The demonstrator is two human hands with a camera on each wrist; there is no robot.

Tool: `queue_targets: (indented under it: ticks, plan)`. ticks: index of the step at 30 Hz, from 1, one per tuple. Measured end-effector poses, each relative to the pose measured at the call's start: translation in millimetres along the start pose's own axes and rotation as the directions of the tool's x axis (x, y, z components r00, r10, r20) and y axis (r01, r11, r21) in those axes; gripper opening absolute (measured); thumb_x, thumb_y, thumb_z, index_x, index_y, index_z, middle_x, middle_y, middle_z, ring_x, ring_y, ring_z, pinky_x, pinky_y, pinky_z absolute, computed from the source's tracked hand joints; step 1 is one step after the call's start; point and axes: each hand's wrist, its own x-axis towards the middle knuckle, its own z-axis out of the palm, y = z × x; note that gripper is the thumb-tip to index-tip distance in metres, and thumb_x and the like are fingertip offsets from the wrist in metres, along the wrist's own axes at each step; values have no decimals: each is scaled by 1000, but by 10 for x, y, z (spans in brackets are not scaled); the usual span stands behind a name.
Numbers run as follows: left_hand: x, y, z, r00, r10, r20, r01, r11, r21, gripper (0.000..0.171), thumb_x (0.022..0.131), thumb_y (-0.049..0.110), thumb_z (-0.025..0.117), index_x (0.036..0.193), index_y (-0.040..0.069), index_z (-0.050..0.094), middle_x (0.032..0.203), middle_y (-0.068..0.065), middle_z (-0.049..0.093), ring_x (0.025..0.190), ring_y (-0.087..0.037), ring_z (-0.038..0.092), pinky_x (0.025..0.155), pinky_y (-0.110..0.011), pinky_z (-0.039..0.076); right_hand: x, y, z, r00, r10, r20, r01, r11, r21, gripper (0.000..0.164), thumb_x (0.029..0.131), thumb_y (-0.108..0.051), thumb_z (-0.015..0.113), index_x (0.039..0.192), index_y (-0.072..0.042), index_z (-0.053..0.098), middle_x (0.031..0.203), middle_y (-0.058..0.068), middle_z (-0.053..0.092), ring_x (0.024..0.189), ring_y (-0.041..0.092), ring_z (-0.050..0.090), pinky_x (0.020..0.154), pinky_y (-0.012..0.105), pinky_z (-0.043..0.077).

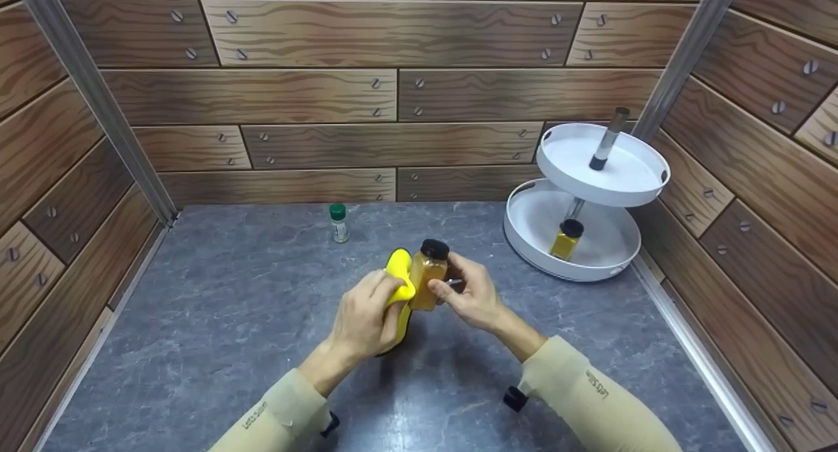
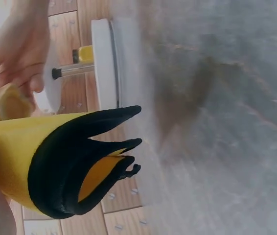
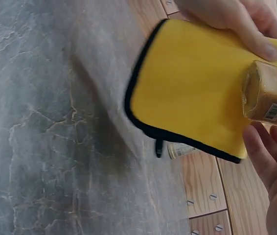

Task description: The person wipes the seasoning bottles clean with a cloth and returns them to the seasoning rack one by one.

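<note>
My left hand (image 1: 368, 311) grips a folded yellow cloth (image 3: 187, 83) with black edging, which hangs down from the fingers in the right wrist view. In my right hand (image 1: 473, 293) is a spice jar (image 1: 425, 278) with a black lid and orange-brown contents, held between thumb and fingers above the table. The cloth is right beside the jar's left side; whether they touch I cannot tell. A barcode label shows on the jar near its base in the right wrist view.
A white two-tier turntable (image 1: 573, 272) stands at the back right, with a yellow black-lidded jar (image 1: 564, 240) on its lower tier. Toward the back of the grey table (image 1: 229, 295) stands a small green-capped jar (image 1: 339, 224). Wood-patterned walls (image 1: 393, 36) enclose the table.
</note>
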Motion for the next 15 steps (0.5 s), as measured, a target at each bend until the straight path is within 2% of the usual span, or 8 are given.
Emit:
queue_targets:
  ticks: [7, 15]
  plan:
    - [-114, 4, -19, 1000, 0, 27, 0, 1000, 0, 16, 95, 10, 77, 109, 6, 71, 93, -6, 67, 79, -20, 62, 67, -32, 57, 37, -37, -36, 1000, -5, -15, 5, 1000, -5, 47, 107, -30, 78, 135, 7, 70, 110, 28, 81, 90, 7, 79, 67, 33, 69]
    - [-104, -4, -8, 998, -54, 38, 54, 999, 1, 12, 98, 10, 74, 108, 7, 71, 93, -5, 68, 79, -20, 64, 68, -30, 59, -1, 19, 18, 999, 1, 40, 1, 999, -42, 39, 106, -25, 80, 133, 2, 72, 107, 22, 82, 88, 8, 79, 68, 33, 69]
